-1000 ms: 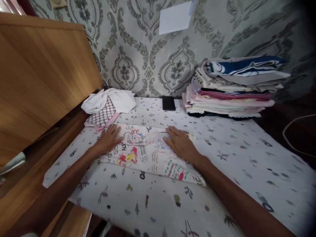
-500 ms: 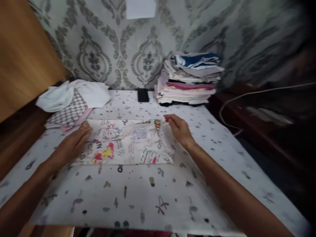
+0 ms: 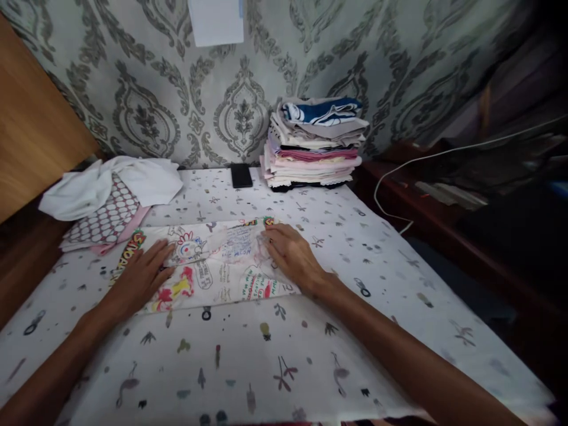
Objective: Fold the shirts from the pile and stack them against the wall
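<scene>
- I see a small, flat black rectangle (image 3: 241, 176) lying on a white sheet (image 3: 244, 367) with small printed motifs.
- On my feed, a long folded white cloth (image 3: 226, 255) with colourful lettering and drawings lies on the sheet, nearer the camera than the black rectangle.
- I see the left hand (image 3: 139, 277) palm-down on the cloth, left of the rectangle, fingers extended, unclamped.
- The right hand (image 3: 293, 255) rests on the cloth's other end, right of the rectangle, fingers outstretched.
- Just right of the rectangle I see a multicoloured stack of folded fabrics (image 3: 315, 145).
</scene>
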Demonstrator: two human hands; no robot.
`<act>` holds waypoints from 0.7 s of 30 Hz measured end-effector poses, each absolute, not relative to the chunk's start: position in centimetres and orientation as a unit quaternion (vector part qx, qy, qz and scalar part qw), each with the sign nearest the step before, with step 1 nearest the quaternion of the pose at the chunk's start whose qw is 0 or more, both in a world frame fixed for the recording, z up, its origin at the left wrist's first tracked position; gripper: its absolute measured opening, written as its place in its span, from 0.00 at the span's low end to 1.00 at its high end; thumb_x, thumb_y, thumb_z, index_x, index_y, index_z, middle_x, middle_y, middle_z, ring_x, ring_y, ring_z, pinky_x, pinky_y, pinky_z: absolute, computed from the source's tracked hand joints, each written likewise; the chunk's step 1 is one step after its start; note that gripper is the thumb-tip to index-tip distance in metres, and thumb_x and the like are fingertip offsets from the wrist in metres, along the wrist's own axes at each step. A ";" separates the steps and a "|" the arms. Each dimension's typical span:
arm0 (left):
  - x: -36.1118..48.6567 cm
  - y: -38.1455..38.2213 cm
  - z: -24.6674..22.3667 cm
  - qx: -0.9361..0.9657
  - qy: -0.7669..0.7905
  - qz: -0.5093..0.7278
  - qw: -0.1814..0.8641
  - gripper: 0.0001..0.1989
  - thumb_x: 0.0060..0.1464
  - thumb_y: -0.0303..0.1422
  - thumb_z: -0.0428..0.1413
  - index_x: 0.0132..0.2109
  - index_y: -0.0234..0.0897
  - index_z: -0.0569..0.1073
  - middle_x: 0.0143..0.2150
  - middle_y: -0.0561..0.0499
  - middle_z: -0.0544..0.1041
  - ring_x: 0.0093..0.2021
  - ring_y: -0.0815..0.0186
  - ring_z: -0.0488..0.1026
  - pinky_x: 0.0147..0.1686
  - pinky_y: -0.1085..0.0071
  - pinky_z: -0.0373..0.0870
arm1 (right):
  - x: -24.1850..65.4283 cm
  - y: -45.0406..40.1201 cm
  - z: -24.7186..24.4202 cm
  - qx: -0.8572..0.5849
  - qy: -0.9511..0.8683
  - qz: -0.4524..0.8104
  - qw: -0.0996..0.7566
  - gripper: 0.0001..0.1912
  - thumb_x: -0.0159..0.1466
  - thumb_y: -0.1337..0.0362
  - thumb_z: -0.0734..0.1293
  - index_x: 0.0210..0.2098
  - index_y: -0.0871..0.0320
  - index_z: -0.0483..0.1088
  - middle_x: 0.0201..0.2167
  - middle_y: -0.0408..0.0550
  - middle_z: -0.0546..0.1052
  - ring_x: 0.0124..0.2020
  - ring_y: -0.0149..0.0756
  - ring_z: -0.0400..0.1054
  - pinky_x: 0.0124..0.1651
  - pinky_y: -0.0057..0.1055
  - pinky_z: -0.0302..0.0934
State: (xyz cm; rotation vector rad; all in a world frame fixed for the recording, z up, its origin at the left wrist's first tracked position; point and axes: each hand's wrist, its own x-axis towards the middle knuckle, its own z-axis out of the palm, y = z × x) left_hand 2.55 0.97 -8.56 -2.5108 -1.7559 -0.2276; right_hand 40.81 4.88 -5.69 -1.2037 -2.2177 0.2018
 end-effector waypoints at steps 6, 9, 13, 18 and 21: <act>2.4 0.9 -8.1 -0.819 -0.569 -0.068 0.041 0.32 0.68 0.50 0.35 0.69 0.39 0.60 0.72 0.42 0.59 0.72 0.55 0.55 0.67 0.49 0.53 | 38.4 4.3 -8.2 -0.411 -0.895 0.053 0.167 0.34 0.72 0.47 0.53 0.70 0.61 0.54 0.71 0.59 0.57 0.72 0.49 0.47 0.71 0.51 0.46; 1.9 1.0 -8.0 -0.821 -0.563 -0.080 0.049 0.32 0.68 0.50 0.35 0.69 0.39 0.61 0.71 0.42 0.60 0.71 0.55 0.55 0.68 0.51 0.51 | 38.6 4.3 -9.1 -0.436 -0.889 0.053 0.134 0.37 0.71 0.44 0.51 0.71 0.61 0.52 0.72 0.59 0.55 0.73 0.47 0.45 0.72 0.49 0.44; 0.6 1.3 -7.9 -0.801 -0.590 -0.094 0.036 0.31 0.68 0.49 0.37 0.68 0.37 0.63 0.70 0.40 0.62 0.71 0.53 0.56 0.68 0.50 0.51 | 38.8 4.4 -9.0 -0.435 -0.890 0.044 0.126 0.36 0.72 0.45 0.50 0.70 0.61 0.53 0.71 0.58 0.56 0.73 0.46 0.45 0.72 0.49 0.45; -2.1 1.3 -6.6 -0.741 -0.648 -0.175 -0.029 0.30 0.66 0.50 0.39 0.64 0.36 0.66 0.69 0.40 0.64 0.69 0.54 0.60 0.66 0.53 0.56 | 38.8 4.4 -9.0 -0.430 -0.891 0.039 0.139 0.34 0.72 0.46 0.51 0.69 0.60 0.55 0.70 0.59 0.59 0.72 0.48 0.48 0.71 0.51 0.48; -3.3 0.6 -5.4 -0.707 -0.662 -0.243 -0.056 0.28 0.64 0.49 0.41 0.59 0.36 0.69 0.61 0.41 0.72 0.61 0.55 0.68 0.61 0.58 0.63 | 38.7 4.3 -8.8 -0.422 -0.894 0.043 0.143 0.34 0.72 0.47 0.52 0.67 0.63 0.59 0.68 0.62 0.61 0.71 0.50 0.50 0.70 0.54 0.49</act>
